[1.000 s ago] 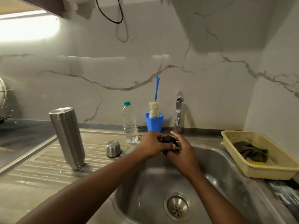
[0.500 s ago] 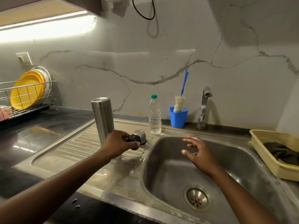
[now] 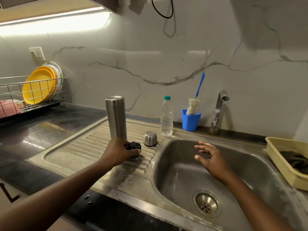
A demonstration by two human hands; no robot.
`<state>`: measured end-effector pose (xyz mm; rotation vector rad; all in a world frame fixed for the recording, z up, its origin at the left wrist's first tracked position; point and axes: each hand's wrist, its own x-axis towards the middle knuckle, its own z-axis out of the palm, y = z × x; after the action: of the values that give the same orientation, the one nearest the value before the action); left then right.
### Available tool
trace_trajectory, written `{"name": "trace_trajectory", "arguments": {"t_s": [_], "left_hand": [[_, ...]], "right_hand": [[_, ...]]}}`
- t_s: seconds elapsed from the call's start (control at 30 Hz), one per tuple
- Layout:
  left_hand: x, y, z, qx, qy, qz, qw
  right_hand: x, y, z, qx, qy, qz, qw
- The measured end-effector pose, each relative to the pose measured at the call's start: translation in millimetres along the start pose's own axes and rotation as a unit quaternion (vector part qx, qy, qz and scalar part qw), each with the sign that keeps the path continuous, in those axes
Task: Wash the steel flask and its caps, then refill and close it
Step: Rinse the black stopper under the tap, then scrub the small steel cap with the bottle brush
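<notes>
While flask stands behind, left hand grips cap.

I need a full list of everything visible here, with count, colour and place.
steel flask: 1, silver, standing on drainboard
steel cap: 1, silver, drainboard, right of flask
black cap: 1, black, drainboard, in left grip
water bottle: 1, clear, green lid, behind steel cap
cup: 1, blue, beside tap, holds brush
brush: 1, blue handle, white head, in cup
tap: 1, steel, behind sink
sink: 1, steel, centre
basket: 1, cream, right of sink, holds dark cloth
dish rack: 1, wire, left counter, holds yellow plates
left grip: 1, holds black cap
right grip: 1, fingers spread, above sink
</notes>
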<state>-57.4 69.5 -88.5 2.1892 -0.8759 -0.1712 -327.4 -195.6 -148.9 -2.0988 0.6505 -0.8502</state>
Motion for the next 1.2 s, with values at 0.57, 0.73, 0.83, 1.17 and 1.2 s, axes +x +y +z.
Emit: {"name": "trace_trajectory", "arguments": {"t_s": [0.57,0.73,0.83,1.17,1.2], "left_hand": [[30,75,24,0.147,-0.005,0.224,0.963],[64,81,51,0.250,-0.052,0.139,0.957],[73,79,58,0.263,-0.064,0.108,0.956],[51,103,65,0.035,0.007,0.194,0.980],[42,110,67,-0.020,0.000,0.191,0.981]], "right_hand": [[-1,1,3,0.007,-0.022,0.012,1.000],[0,1,3,0.012,-0.022,0.012,1.000],[0,2,4,0.012,-0.020,0.012,1.000],[0,0,3,0.012,-0.007,0.018,1.000],[0,-1,3,0.011,-0.006,0.020,1.000]]}}
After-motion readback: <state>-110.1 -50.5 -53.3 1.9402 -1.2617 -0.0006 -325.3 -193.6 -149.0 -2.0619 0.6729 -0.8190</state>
